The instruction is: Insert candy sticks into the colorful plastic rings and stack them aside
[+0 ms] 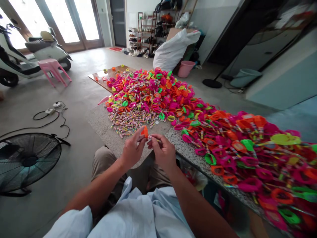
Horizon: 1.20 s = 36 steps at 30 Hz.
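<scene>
It was a home entrance hall used as a workshop: white parked scooter (pixel 37 53), wooden shoe racks (pixel 142 31), speckled stone counter (pixel 109 135) heaped with neon plastic toys (pixel 223 132).

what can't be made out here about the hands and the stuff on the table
- Head view: most of the orange piece is hidden by left hand fingers; shape unclear.
- Head view: the thin stick in the right hand is too small to identify.
- Head view: small striped pieces are too small to read.
- Head view: the bright pile on the table blurs and runs off the right edge.
</scene>
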### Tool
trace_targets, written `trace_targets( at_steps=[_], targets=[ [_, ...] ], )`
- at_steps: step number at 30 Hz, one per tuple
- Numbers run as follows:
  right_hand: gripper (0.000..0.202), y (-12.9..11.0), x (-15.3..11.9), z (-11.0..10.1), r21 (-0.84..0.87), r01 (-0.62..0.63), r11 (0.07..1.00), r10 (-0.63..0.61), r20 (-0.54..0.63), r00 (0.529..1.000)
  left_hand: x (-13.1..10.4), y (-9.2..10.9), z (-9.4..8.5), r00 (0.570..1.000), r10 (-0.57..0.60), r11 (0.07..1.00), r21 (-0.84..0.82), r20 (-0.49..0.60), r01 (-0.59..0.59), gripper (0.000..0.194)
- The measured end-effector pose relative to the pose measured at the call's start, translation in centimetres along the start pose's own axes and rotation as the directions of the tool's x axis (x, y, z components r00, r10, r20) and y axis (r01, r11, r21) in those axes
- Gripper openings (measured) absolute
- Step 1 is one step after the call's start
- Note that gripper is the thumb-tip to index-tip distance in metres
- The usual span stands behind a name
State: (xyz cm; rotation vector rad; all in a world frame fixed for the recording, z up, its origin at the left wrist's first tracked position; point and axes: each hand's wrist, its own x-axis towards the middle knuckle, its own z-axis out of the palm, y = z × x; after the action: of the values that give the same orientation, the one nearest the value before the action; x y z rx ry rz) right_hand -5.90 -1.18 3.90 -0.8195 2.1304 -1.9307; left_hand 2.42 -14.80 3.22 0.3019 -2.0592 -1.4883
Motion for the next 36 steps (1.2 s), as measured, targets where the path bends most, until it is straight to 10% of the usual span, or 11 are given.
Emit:
trace_targets(
  at_steps=[10, 19, 36],
  targets=[
    [0.033, -0.5, -0.1, -0.1, -0.107, 0.038, 0.994, -0.038, -0.001, 0.999, -0.4, 0.2, 0.9, 0.992, 0.126, 0.948, 0.294, 0.011, -0.124, 0.051],
    [0.03, 1.4, 0.6, 0.4, 0.28, -0.11, 0.954, 0.106, 0.028, 0.994, -0.5, -1.2, 2.0, 0.976, 0.21, 0.816, 0.538, 0.063, -0.21, 0.055],
    [0.03, 1.9, 0.4, 0.1, 0.233, -0.027, 0.972, 0.004, 0.1, 0.995, -0.6, -3.2, 2.2, 0.956, 0.291, 0.86, 0.444, -0.027, -0.25, 0.054]
  ],
)
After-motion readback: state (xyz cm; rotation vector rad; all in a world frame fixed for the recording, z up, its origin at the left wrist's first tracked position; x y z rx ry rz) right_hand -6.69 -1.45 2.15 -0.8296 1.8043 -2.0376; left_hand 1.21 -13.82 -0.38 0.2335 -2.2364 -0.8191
